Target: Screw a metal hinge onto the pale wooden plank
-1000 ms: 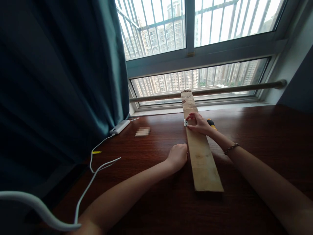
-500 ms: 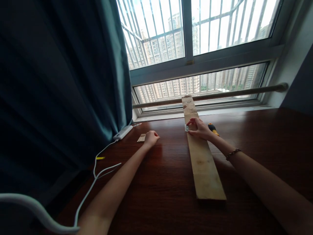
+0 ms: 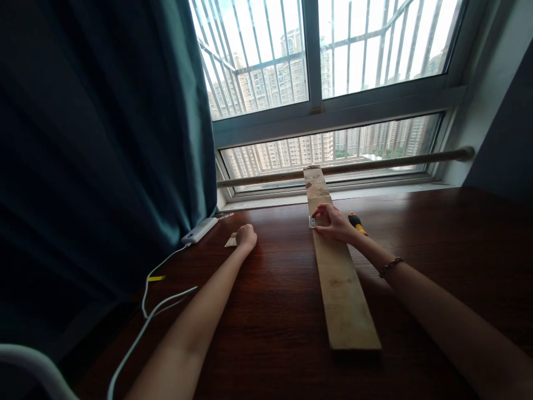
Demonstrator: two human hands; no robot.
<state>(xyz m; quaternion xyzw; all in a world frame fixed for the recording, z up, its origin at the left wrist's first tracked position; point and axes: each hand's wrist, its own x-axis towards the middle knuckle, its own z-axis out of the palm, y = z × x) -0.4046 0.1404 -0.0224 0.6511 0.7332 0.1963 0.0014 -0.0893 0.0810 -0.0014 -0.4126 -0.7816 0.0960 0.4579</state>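
A long, pale wooden board (image 3: 343, 294) lies lengthwise on the dark brown table, its far end by the window rail. My right hand (image 3: 333, 223) rests over the board, thumb and finger pinching a small metal plate with holes (image 3: 312, 222) at the board's left edge. It looks like a bracket or hinge; which one I cannot tell. To the left, my left hand (image 3: 246, 238) is closed low over the table beside a small flat tan piece (image 3: 230, 240), partly covering it. What its fingers hold, if anything, is hidden. A black and yellow handle (image 3: 357, 223) lies just right of the board, partly behind my right hand.
A white power strip (image 3: 200, 230) lies at the table's left edge, its white cable (image 3: 145, 300) curling toward me. Near it is a yellow strip (image 3: 157, 278). A dark blue curtain (image 3: 166, 111) hangs at left. A rail (image 3: 395, 163) crosses before the barred window.
The view has shifted slightly, so everything sits a little further left. My left hand has turned and its fingers now curl toward the tan piece. My right hand keeps the metal plate on the board.
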